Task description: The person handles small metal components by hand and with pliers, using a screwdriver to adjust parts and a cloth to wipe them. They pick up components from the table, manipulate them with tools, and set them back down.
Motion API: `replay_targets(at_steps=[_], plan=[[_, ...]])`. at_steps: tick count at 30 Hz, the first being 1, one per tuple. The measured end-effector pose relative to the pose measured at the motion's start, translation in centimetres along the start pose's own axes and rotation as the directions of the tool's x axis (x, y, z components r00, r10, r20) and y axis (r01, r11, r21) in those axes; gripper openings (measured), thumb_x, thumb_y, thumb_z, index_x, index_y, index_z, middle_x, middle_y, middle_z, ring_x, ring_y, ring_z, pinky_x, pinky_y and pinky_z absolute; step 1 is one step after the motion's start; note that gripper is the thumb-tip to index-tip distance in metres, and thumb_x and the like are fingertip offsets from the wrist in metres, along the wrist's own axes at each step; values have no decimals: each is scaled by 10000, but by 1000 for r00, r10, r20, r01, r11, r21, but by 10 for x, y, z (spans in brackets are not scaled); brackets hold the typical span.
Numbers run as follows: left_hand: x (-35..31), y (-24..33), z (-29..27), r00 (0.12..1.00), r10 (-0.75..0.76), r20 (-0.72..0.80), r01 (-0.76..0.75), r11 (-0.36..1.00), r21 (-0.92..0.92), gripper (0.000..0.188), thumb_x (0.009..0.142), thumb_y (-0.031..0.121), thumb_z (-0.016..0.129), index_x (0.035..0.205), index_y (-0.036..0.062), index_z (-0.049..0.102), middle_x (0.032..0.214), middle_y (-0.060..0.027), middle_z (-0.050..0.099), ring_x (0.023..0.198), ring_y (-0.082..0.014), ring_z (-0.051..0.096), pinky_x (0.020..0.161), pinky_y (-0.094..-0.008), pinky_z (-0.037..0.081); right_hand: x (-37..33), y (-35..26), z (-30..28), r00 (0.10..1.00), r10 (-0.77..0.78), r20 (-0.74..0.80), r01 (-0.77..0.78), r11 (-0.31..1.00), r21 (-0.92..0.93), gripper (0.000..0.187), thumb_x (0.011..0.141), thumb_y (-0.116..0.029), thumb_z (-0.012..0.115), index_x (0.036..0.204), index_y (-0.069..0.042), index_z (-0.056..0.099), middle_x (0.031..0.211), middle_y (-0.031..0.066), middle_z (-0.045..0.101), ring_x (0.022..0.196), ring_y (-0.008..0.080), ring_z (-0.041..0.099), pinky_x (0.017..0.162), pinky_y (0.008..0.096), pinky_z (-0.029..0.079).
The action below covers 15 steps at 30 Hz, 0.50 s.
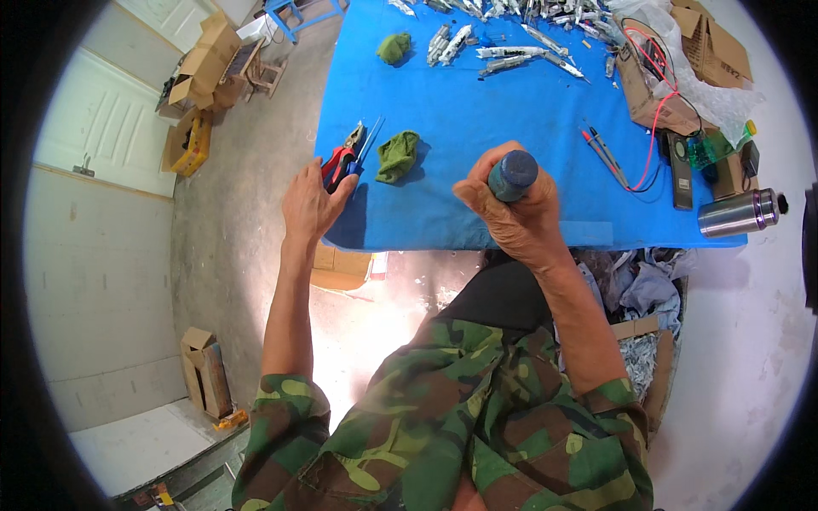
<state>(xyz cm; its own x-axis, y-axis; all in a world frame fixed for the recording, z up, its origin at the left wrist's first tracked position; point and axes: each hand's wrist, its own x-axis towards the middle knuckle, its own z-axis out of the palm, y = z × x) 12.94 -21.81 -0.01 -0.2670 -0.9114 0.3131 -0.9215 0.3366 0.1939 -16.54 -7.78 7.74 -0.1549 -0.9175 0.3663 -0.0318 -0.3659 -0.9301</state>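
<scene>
Blue cloth covers the tabletop (477, 128). Right hand (511, 209) is up over the near edge with its grip closed tight round a dark blue-grey cylinder (512, 175), rounded end poking out the top of the fist. Left hand (308, 203) is flat and open at the near left corner, fingertips touching the red-handled pliers (342, 162) lying there. A crumpled green rag (397, 156) sits just beside the pliers, between the two hands. Steel flask (740, 213) lies on its side at the right edge.
</scene>
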Motion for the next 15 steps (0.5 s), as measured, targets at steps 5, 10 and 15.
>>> replay_targets(at_steps=[5, 10, 15], plan=[[18, -9, -7, 955, -106, 278, 169, 962, -213, 681, 883, 520, 726, 1221, -68, 658, 1007, -225, 709, 889, -358, 675, 795, -457, 538, 3, 4, 5, 995, -19, -100, 16, 1000, -26, 319, 898, -224, 862, 874, -87, 575, 773, 8, 566, 708, 111, 538, 611, 324, 490], [14, -5, -27, 915, -275, 296, 394, 770, -502, 607, 876, 455, 728, 1175, -71, 679, 970, -171, 705, 828, -257, 659, 738, -380, 532, 6, 0, 0, 993, 31, -111, -41, 995, -90, 307, 910, -238, 848, 876, -90, 581, 776, 2, 569, 706, 109, 530, 621, 313, 485], [-14, 21, -108, 977, -127, 170, 195, 229, -954, 598, 948, 454, 622, 1289, -37, 631, 1088, -126, 680, 896, -191, 642, 727, -329, 521, 10, 4, -4, 988, -97, -118, 84, 990, -115, 251, 943, -214, 817, 923, -98, 596, 782, -43, 572, 688, 60, 513, 589, 246, 438]])
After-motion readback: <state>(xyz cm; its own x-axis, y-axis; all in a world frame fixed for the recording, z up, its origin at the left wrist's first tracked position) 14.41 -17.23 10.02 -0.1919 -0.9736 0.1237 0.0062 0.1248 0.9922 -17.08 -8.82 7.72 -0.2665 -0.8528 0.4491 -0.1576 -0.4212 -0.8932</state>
